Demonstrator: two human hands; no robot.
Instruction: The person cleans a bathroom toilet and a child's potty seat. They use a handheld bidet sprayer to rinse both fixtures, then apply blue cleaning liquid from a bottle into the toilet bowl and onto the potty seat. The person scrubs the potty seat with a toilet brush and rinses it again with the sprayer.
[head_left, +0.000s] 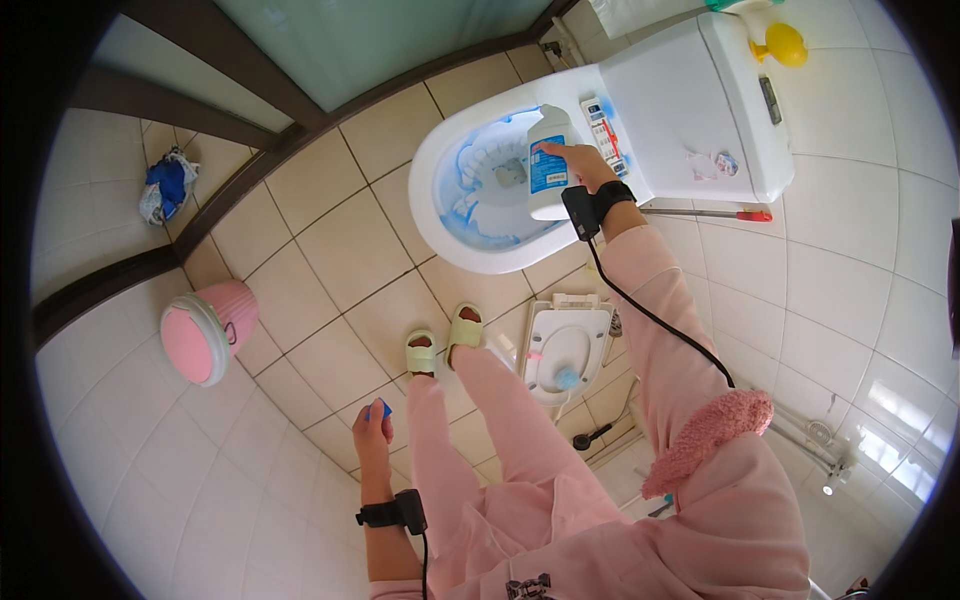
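Observation:
My right hand (585, 163) grips a white plastic bottle with a blue label (549, 169), held over the open toilet bowl (429, 187). The bottle's neck points towards the far side of the bowl. Blue liquid (480, 231) streaks the inner wall of the bowl. Low on the left, my left hand (373, 431) is closed around a small blue object (381, 409), perhaps a cap; most of it is hidden by the fingers. A white strip with red and dark marks (604, 136) lies on the ledge between bowl and cistern (667, 97).
A removed toilet seat (536, 330) with a blue brush head (566, 377) on it lies on the tiled floor. A pink lidded bin (196, 341) stands left. A red-handled rod (705, 214) is beside the toilet. A shower head (583, 441) lies lower right. A yellow object (786, 45) is by the cistern.

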